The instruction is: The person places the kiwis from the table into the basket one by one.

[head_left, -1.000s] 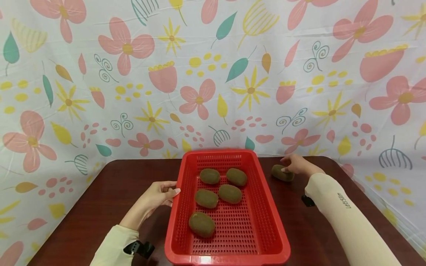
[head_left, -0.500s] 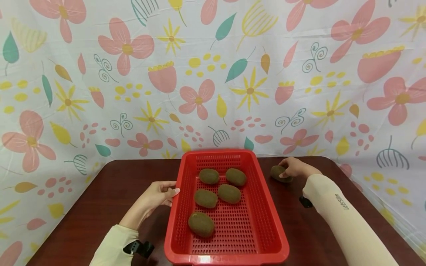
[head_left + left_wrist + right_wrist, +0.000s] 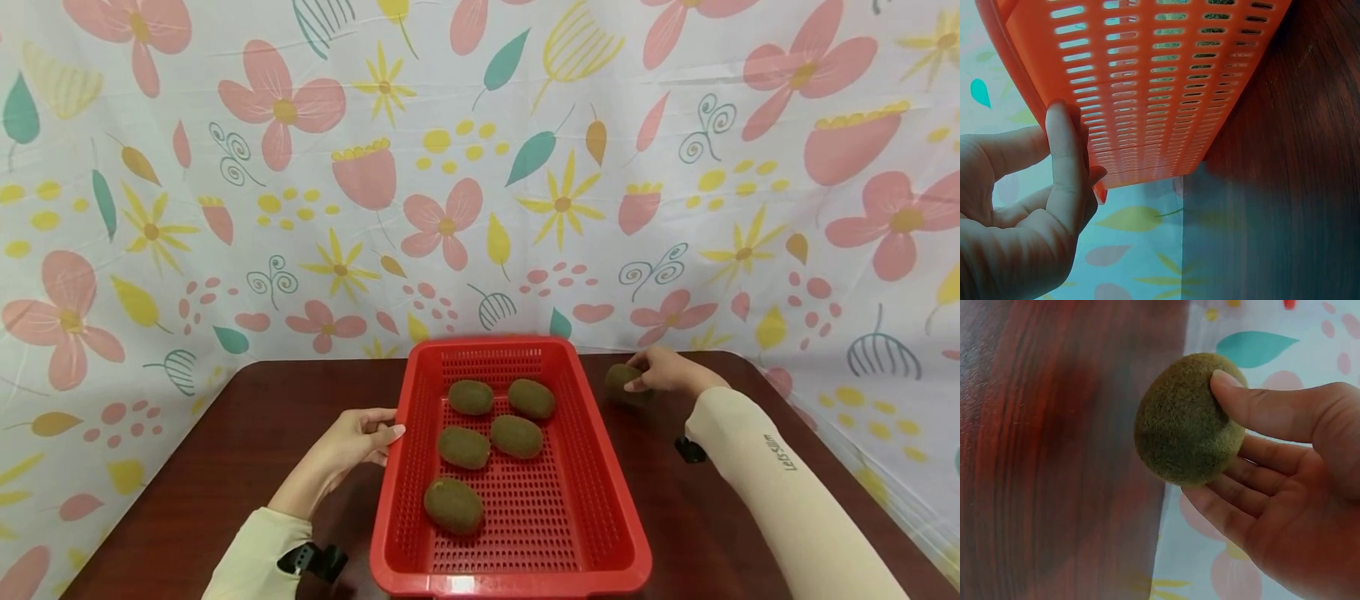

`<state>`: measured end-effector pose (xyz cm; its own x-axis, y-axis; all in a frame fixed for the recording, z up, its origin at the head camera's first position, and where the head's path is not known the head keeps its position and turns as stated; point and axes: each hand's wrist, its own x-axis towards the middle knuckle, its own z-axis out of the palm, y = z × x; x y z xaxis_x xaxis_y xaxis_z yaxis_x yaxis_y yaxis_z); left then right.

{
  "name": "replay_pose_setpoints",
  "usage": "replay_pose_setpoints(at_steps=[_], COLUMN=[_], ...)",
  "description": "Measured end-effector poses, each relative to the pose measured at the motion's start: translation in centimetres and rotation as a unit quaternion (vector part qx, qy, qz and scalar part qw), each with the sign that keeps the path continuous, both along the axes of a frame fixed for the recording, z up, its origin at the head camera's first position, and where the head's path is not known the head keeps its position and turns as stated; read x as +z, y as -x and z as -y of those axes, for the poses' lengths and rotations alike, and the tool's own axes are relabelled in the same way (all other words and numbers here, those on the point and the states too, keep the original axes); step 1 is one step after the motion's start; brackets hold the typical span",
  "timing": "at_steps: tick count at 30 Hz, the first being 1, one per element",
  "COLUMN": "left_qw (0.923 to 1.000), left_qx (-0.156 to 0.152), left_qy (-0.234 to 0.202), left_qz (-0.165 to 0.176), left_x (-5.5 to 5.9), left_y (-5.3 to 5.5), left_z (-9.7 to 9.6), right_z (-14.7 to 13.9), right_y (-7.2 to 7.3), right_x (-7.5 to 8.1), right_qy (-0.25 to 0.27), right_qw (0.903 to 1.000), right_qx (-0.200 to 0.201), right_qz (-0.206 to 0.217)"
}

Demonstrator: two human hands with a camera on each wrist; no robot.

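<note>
A brown, fuzzy kiwi (image 3: 619, 382) is at the far right of the table, beyond the red basket's right side. My right hand (image 3: 667, 372) grips it, the thumb on one side and the fingers on the other, as the right wrist view shows with the kiwi (image 3: 1186, 419) large. Whether it still touches the table I cannot tell. My left hand (image 3: 351, 442) holds the left rim of the red plastic basket (image 3: 512, 585). In the left wrist view, the hand (image 3: 1038, 206) has its fingers at the rim, against the slotted wall (image 3: 1147, 94).
Several kiwis lie inside the basket, among them one kiwi (image 3: 453, 506) near the front left and another kiwi (image 3: 517, 437) near the middle. The dark wooden table (image 3: 202, 483) ends against a flower-patterned cloth (image 3: 480, 167) at the back.
My right hand has closed more firmly around the kiwi, which has shifted slightly left and turned more end-on. My left hand and the basket have stayed in place.
</note>
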<state>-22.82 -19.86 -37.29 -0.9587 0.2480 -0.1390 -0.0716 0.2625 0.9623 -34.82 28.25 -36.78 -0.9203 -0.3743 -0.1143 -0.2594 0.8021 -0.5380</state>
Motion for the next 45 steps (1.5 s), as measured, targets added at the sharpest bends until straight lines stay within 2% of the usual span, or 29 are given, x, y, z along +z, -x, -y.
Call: replay_pose_setpoints(at_steps=[4,10,14,19,29,35,40,45], left_qw=[1.0000,1.0000,1.0000,1.0000,1.0000,0.9999,1.0000,1.0000], left_qx=[-0.003,-0.004,-0.001,-0.002,0.004,0.011,0.007,0.006], left_qy=[-0.001,-0.001,0.003,0.004,0.004,0.006,0.006,0.005], left_qz=[-0.003,-0.007,-0.005,-0.006,-0.006,-0.002,-0.002,-0.004], left_x=[0.0,0.0,0.0,0.0,0.1,0.2,0.1,0.0], left_y=[0.0,0.0,0.0,0.0,0.1,0.0,0.0,0.0], left_z=[0.1,0.2,0.2,0.1,0.0,0.1,0.0,-0.1], right_z=[0.1,0.4,0.6,1.5,4.3,6.8,8.6,10.4], right_y=[-0.3,-0.5,-0.6,-0.7,-1.3,-1.7,-2.0,-2.1], right_x=[1.0,2.4,3.3,4.7,7.5,8.9,9.5,9.7], right_qy=[0.012,0.037,0.032,0.029,0.016,0.001,0.021,0.021], right_qw=[0.9998,0.9992,0.9992,0.9978,0.9977,0.9958,0.9946,0.9938], right_qx=[0.007,0.014,0.021,0.023,0.034,0.053,0.070,0.075], right_qz=[-0.017,-0.011,-0.015,-0.054,-0.056,-0.075,-0.074,-0.079])
